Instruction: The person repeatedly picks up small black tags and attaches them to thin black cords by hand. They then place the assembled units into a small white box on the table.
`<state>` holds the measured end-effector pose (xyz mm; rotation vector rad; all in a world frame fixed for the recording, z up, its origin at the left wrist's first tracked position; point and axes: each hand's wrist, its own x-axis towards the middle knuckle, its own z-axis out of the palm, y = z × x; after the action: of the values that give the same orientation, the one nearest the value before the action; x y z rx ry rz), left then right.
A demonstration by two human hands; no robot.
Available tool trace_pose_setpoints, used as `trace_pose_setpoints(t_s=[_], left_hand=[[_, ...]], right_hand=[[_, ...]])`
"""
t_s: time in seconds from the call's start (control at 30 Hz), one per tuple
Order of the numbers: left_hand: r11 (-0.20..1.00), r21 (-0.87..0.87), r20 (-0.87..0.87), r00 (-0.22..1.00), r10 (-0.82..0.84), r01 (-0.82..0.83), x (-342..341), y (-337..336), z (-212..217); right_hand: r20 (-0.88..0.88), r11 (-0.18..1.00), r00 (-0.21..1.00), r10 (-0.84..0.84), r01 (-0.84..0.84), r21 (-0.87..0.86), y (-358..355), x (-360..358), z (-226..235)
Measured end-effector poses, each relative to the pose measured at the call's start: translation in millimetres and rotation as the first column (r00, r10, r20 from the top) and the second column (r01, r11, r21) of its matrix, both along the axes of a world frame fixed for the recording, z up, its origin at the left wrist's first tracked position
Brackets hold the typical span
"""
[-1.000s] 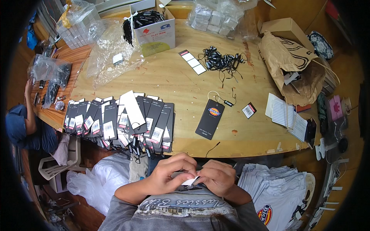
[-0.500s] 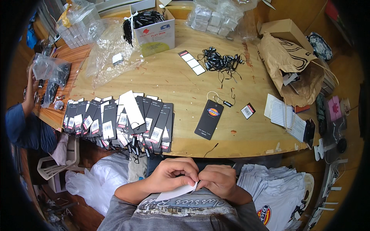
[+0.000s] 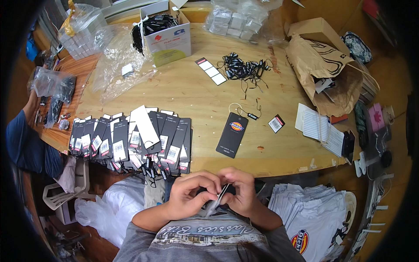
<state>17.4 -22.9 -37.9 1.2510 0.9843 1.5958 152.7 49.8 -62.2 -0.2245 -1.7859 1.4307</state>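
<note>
Close to my body, below the table's front edge, my left hand (image 3: 192, 194) and my right hand (image 3: 239, 190) meet with fingers pinched together. Between them is a hang tag (image 3: 212, 207), turned nearly edge-on, pale and slightly blurred. Any string at its top is hidden by my fingers. On the table ahead lies a black hang tag (image 3: 232, 135) with a coloured oval logo and a pale string loop. A black string (image 3: 253, 116) with a small toggle touches near it. To its right sits a small barcode card (image 3: 276, 123).
Left, black barcode tags (image 3: 118, 142) lie overlapped in rows with a white tag (image 3: 144, 124) on top. Behind are a string pile (image 3: 244, 67), a carton (image 3: 170, 43) of strings and a paper bag (image 3: 323, 78). White shirts (image 3: 305, 214) lie at right. A co-worker's sleeve (image 3: 28, 144) shows left.
The tag in my hands has turned from showing its pale face to nearly edge-on. My right hand has rotated and moved up and left; both hands are slightly higher. The view has shifted slightly.
</note>
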Motion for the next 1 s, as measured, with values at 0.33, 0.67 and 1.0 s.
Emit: trace_pose_setpoints(t_s=[0.33, 0.67, 1.0], left_hand=[[0.974, 0.034, 0.203, 0.956, 0.211, -0.223, -7, -4, 1], [0.953, 0.146, 0.363, 0.911, 0.198, -0.266, -12, 6, 2], [0.968, -0.008, 0.304, 0.922, 0.241, -0.250, -16, 19, 15]], right_hand=[[0.216, 0.995, 0.976, 0.005, -0.026, 0.094, 3, 5, 10], [0.268, 0.840, 0.880, -0.391, 0.222, 0.496, 27, 16, 33], [0.191, 0.859, 0.868, -0.458, 0.377, 0.346, 41, 8, 54]])
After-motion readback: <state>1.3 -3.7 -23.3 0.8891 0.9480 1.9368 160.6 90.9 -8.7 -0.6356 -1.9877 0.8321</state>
